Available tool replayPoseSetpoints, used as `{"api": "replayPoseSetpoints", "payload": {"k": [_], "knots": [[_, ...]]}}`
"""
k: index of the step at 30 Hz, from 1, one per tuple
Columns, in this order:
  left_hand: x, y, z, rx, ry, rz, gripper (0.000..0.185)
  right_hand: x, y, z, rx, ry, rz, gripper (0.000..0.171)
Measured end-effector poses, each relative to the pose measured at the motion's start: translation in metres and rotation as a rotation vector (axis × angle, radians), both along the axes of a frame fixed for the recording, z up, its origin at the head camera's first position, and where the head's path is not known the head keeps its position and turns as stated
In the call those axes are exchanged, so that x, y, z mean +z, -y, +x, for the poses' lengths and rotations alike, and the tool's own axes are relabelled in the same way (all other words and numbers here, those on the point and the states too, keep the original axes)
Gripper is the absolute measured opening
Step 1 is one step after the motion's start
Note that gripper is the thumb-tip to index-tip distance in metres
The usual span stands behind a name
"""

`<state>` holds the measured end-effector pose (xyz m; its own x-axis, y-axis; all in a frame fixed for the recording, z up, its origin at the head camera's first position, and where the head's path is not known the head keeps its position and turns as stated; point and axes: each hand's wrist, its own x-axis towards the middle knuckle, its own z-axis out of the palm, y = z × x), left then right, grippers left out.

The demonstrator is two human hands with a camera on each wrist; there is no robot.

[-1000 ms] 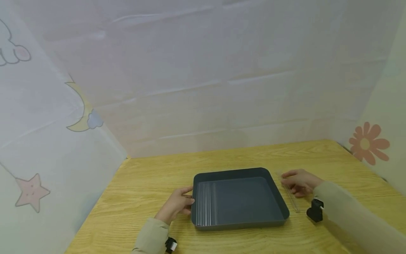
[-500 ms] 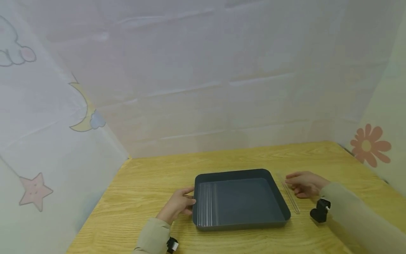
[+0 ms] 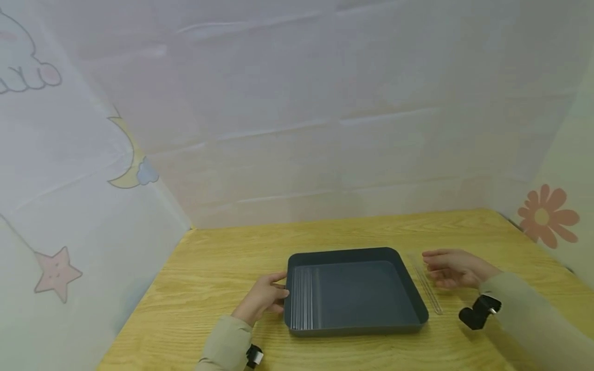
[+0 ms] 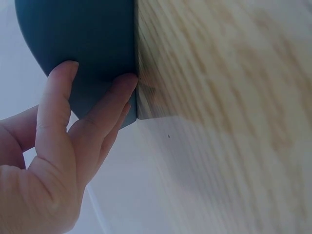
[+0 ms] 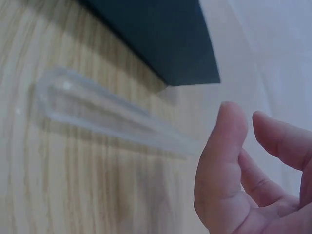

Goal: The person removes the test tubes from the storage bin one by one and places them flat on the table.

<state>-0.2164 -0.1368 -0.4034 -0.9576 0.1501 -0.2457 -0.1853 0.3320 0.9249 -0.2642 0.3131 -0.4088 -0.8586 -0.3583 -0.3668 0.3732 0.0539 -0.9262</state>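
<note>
The left hand (image 3: 262,299) rested extended fingers against the tray (image 3: 366,291) holding clear tubes (image 3: 303,300), while the empty right hand (image 3: 457,268), fingers loosely bent, hovered beside the loose tube (image 5: 107,109) on the table (image 3: 232,247), seemingly at a pick-up step that called for pinching it.

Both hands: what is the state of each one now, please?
Left hand: open, fingers touching the tray.
Right hand: open, holding nothing, beside the clear tube.

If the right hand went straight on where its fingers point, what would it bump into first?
Probably the clear tube, before the dark tray, though the right hand might pass above it.
</note>
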Motion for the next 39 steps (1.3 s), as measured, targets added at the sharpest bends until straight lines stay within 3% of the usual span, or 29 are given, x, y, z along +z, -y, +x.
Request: {"api": "replayPoseSetpoints", "payload": {"k": [3,8,10,13,19,27,34,39], "knots": [[0.000,0.000,0.000,0.002,0.000,-0.005,0.055,0.005,0.002,0.002,-0.010,-0.010,-0.011,0.051],[-0.001,0.000,-0.001,0.002,-0.001,-0.007,0.055,0.014,0.008,0.004,-0.011,-0.008,-0.062,0.019],[-0.001,0.000,-0.001,0.004,0.001,-0.008,0.055,0.017,0.011,0.004,-0.007,-0.007,-0.070,0.016],[-0.001,-0.001,-0.001,0.011,0.004,-0.010,0.055,0.022,0.016,0.006,-0.004,-0.025,-0.045,0.019],[0.001,-0.002,-0.001,0.014,0.007,-0.011,0.055,0.029,0.029,0.010,0.012,-0.057,0.022,0.044],[0.001,-0.001,0.000,0.006,0.004,-0.008,0.055,0.030,0.046,0.010,0.023,-0.061,-0.044,0.047],[0.002,-0.001,0.001,-0.009,-0.005,0.001,0.055,0.035,0.059,0.011,0.028,-0.054,-0.039,0.068],[0.002,-0.001,0.001,-0.009,-0.004,0.005,0.055,0.035,0.068,0.011,0.034,-0.045,-0.054,0.065]]}}
